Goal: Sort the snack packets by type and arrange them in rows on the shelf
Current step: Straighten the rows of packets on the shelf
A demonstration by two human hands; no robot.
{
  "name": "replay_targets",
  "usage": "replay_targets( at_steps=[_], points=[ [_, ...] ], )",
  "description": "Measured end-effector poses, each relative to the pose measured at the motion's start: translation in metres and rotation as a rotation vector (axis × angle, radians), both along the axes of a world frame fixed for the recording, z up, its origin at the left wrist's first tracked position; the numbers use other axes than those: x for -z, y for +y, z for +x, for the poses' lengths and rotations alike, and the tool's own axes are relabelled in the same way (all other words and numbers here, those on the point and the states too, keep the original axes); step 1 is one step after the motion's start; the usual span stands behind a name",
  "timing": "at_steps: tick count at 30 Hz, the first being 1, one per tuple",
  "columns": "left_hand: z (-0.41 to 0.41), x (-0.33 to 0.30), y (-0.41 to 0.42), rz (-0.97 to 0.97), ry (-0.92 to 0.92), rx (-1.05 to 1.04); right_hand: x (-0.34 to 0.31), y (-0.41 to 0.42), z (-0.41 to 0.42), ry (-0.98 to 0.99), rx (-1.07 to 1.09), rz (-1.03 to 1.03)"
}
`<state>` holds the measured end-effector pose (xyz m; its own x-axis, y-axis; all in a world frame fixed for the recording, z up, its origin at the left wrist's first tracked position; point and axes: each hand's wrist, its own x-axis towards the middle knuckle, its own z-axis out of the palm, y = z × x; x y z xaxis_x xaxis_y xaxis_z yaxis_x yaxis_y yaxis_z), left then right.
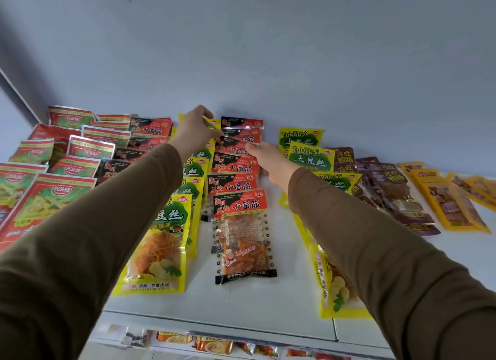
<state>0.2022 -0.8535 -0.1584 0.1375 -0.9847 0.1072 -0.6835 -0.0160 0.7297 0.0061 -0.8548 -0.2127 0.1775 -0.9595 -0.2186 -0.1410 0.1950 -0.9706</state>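
Looks like a small shop, at a display shelf. White shelf against a plain wall, laid out with sealed snack packets in rows by type: red-green, red-black, yellow, brown, orange. More packets on the tier below.

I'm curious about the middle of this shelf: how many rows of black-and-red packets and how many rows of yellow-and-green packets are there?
Rows of black-and-red packets: 2 (the other one lies farther left)
Rows of yellow-and-green packets: 2 (the other one lies to the right)
Total: 4 rows
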Motion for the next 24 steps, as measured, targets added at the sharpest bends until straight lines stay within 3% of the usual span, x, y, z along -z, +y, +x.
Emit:
replay_targets(
  at_steps=[4, 8, 12, 17, 24],
  points=[
    [-0.019, -0.014, 0.066, -0.153, -0.343, 0.113, 0.004, 0.001, -0.004, -0.081, -0.003, 0.074],
    [-0.07, 0.019, 0.165, -0.004, -0.6, 0.269, 0.009, 0.001, -0.005, -0.115, 0.067, 0.112],
    [-0.102, 0.063, 0.201, 0.133, -0.686, 0.353, 0.009, 0.004, -0.002, -0.182, 0.088, 0.105],
    [-0.084, 0.078, 0.193, 0.097, -0.758, 0.339, 0.01, 0.006, 0.004, -0.179, 0.14, 0.059],
    [-0.063, 0.078, 0.201, 0.076, -0.746, 0.473, 0.008, 0.01, 0.011, -0.127, 0.182, 0.071]
  ],
)
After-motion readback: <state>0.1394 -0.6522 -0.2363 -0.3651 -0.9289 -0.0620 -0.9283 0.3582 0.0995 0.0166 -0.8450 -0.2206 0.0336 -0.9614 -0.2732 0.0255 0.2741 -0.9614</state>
